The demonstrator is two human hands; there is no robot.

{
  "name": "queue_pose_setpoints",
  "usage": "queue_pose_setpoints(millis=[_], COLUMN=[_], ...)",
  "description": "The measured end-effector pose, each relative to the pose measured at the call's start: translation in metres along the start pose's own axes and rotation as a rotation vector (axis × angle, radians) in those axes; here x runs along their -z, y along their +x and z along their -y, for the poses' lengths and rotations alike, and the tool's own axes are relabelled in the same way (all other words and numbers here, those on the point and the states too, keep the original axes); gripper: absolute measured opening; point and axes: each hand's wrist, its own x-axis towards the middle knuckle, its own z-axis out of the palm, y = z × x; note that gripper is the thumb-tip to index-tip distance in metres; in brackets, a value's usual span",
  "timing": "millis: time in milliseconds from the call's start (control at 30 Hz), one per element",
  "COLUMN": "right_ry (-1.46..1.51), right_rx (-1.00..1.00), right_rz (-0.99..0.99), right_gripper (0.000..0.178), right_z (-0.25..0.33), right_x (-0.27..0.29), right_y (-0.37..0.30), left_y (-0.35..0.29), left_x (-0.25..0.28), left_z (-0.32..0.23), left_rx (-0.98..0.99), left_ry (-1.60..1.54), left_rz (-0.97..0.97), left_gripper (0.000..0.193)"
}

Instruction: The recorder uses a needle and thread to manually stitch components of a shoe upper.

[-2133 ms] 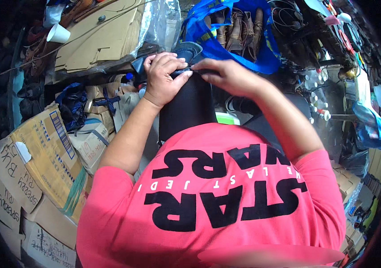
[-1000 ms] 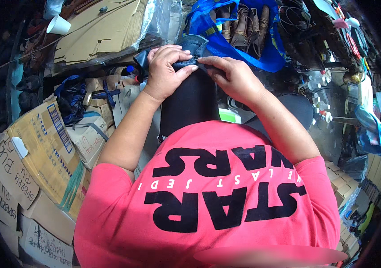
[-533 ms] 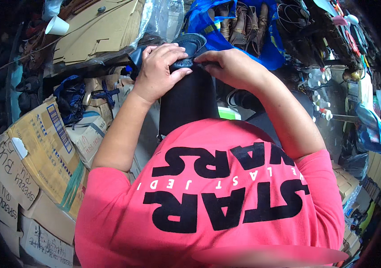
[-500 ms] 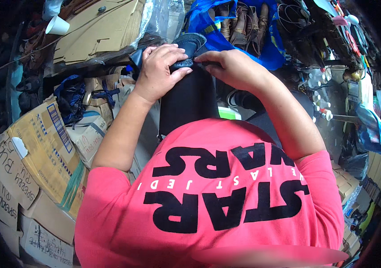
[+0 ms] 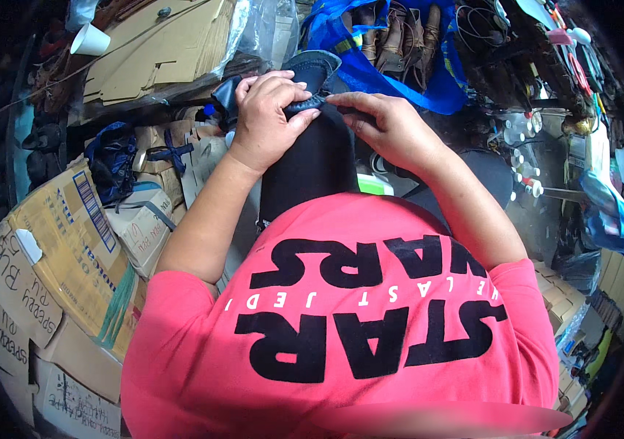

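A black leather shoe piece (image 5: 309,74) with a raised, stitched-looking rim rests over my dark-clad knee (image 5: 310,154). My left hand (image 5: 271,117) is closed around its near left side, with the thumb pressing on the gathered edge. My right hand (image 5: 392,128) is at the piece's right edge, its index fingertip and thumb drawn together near the seam. Whatever may be between those fingers is too small to make out. The underside of the shoe piece is hidden by my left hand and knee.
Marked cardboard boxes (image 5: 70,241) are stacked at the left. Flat cardboard sheets (image 5: 151,55) and a white cup (image 5: 91,40) lie at the far left. A blue bag (image 5: 440,88) with brown shoe-shaped items stands beyond my hands. Small bottles (image 5: 520,132) are at the right.
My right hand has moved slightly right and its fingertips have drawn back a little from the seam. My left hand keeps its hold, and the rim of the shoe piece shows a bit more.
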Motion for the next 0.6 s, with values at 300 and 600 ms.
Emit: queue_pose_setpoints(millis=[300,600], right_ry=[-0.068,-0.281], right_rx=[0.061,-0.032], right_rz=[-0.027,0.367], right_gripper=[0.029,0.032], right_z=[-0.003,0.013], right_x=[-0.006,0.020], right_y=[0.003,0.040], left_y=[-0.001,-0.001], left_x=[-0.001,0.000], left_z=[0.002,0.001], left_rx=[-0.015,-0.059], left_ry=[-0.003,0.055], left_rz=[-0.012,0.049], left_gripper=[0.025,0.024])
